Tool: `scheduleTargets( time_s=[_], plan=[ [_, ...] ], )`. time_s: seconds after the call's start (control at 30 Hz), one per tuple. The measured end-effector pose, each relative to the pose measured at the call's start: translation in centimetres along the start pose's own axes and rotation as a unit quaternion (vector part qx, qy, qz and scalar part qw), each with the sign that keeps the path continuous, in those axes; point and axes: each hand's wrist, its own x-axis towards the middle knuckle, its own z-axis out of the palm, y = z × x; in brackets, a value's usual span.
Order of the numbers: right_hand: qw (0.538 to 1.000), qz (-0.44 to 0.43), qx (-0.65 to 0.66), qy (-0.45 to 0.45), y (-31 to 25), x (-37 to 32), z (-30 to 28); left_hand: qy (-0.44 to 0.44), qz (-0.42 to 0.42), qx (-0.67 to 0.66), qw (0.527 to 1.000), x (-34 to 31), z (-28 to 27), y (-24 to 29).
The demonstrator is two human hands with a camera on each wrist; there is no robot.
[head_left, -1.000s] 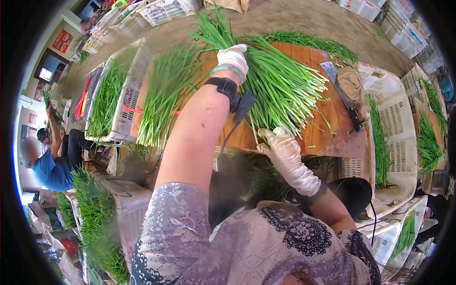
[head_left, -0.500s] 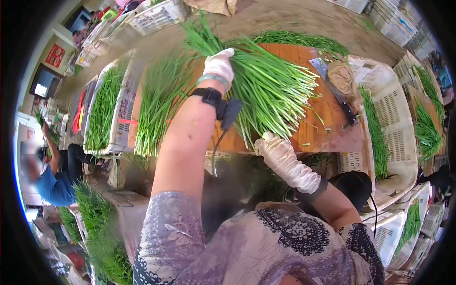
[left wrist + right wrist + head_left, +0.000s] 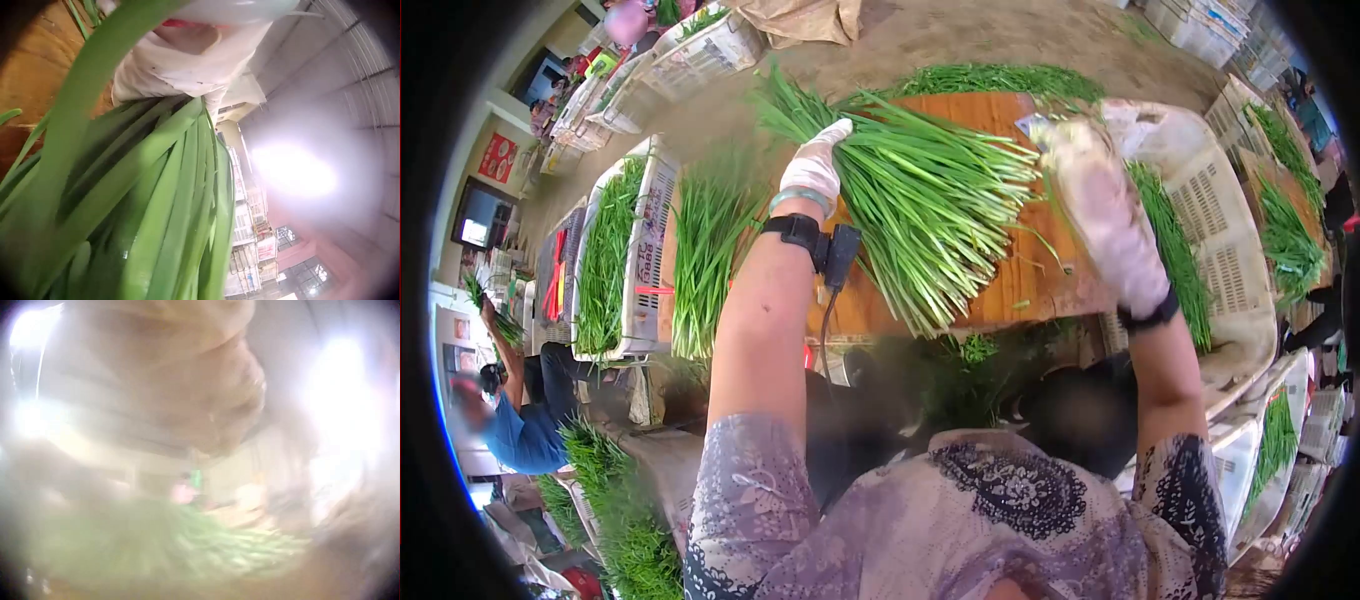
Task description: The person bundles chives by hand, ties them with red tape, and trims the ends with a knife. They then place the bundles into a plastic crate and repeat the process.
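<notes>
— Head view?
— Left hand (image 3: 815, 165) clenches the chive bundle (image 3: 920, 190) over the bench (image 3: 1040, 282). Its long axis runs rightward toward the blurred right hand (image 3: 1095, 200).
— Left wrist?
— The grip is wrapped tight round the bundle.
— Right wrist?
— All blur, so I cannot tell its grip.

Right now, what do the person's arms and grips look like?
The left grip wears a white glove with a pale green band at its cuff. Below it a black wrist strap carries a black camera with a dark cable. The right grip, motion-blurred, wears a longer whitish glove ending at another black strap. Both short sleeves are grey-purple with a dark floral print.
</notes>
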Motion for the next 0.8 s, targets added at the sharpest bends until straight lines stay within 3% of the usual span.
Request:
scheduleTargets(
  time_s=[0.03, 0.07, 0.1, 0.2, 0.33, 0.37, 0.47, 0.5, 0.53, 0.6, 0.7, 0.8],
  plan=[
    [0.951, -0.015, -0.296, -0.093, -0.1, 0.2, 1.5, -0.017, 0.080, 0.058, 0.995, 4.6, -3.0, -2.4],
    [0.810, -0.019, -0.559, -0.176, 0.0, -0.7, 3.3, -0.036, 0.144, 0.117, 0.982, 6.5, -4.9, -4.8],
    [0.811, -0.055, -0.556, -0.173, 1.3, -1.9, 5.4, 0.004, 0.045, 0.265, 0.963, 0.4, -0.8, -0.6],
    [0.783, -0.126, -0.604, -0.077, 9.1, -3.2, 7.8, 0.041, -0.005, 0.120, 0.992, 1.6, 0.3, -0.8],
    [0.760, 0.071, -0.638, -0.104, 6.3, -3.7, 8.0, -0.043, 0.090, 0.198, 0.975, 4.5, -2.0, -2.3],
    [0.821, -0.002, -0.562, -0.095, 7.7, -4.5, 6.3, -0.025, 0.062, 0.175, 0.982, 4.8, -1.6, -2.0],
    [0.822, 0.001, -0.556, -0.123, 7.1, -4.3, 5.7, 0.033, -0.035, 0.095, 0.994, 4.3, -0.4, -1.8],
    [0.823, -0.047, -0.544, -0.158, 6.6, -3.8, 6.0, -0.011, 0.034, 0.228, 0.973, 3.4, -0.3, -1.8],
    [0.789, -0.180, -0.574, -0.126, 7.4, -3.6, 6.7, -0.026, 0.045, 0.264, 0.963, 3.7, -0.4, -1.9],
    [0.752, -0.091, -0.627, -0.183, 8.2, -3.4, 7.8, -0.055, 0.070, 0.338, 0.937, 4.8, -0.6, -1.7],
    [0.801, -0.070, -0.580, -0.135, 10.5, -5.0, 7.9, -0.036, -0.005, 0.268, 0.963, 5.9, 0.4, -0.8],
    [0.729, -0.100, -0.654, -0.178, 8.0, -5.6, 7.0, -0.008, -0.022, 0.232, 0.972, 7.5, -0.4, -1.8]
  ],
)
